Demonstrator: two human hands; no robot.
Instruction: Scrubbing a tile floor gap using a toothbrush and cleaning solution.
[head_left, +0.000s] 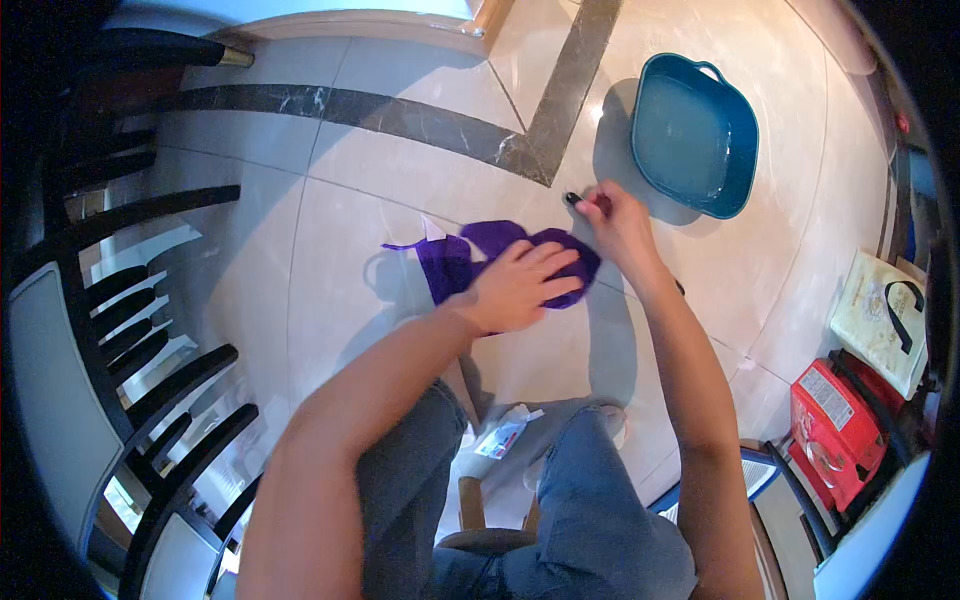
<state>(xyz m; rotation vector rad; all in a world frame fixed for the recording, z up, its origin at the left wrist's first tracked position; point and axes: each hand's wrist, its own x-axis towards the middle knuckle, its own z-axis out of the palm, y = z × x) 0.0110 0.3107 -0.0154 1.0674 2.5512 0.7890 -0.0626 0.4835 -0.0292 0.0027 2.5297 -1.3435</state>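
A purple cloth item (444, 271), seemingly a small shoe or bag with a thin cord and a white tag, lies on the tiled floor ahead of me. My left hand (525, 281) rests over its right part, palm down with fingers spread. To the right of the cloth, my right hand (615, 217) is raised with its fingertips pinched by a small black object (573, 199); what that object is cannot be made out. A teal plastic basin (694, 135) holding what looks like water stands beyond my right hand. A small dark thing shows partly behind my right forearm.
A white and blue packet (504, 436) lies between my legs, near a wooden stool (487, 538). Dark chairs (180, 201) line the left side. On the right are a cream bag (877, 319) with a black handle and a red package (832, 427) by another chair.
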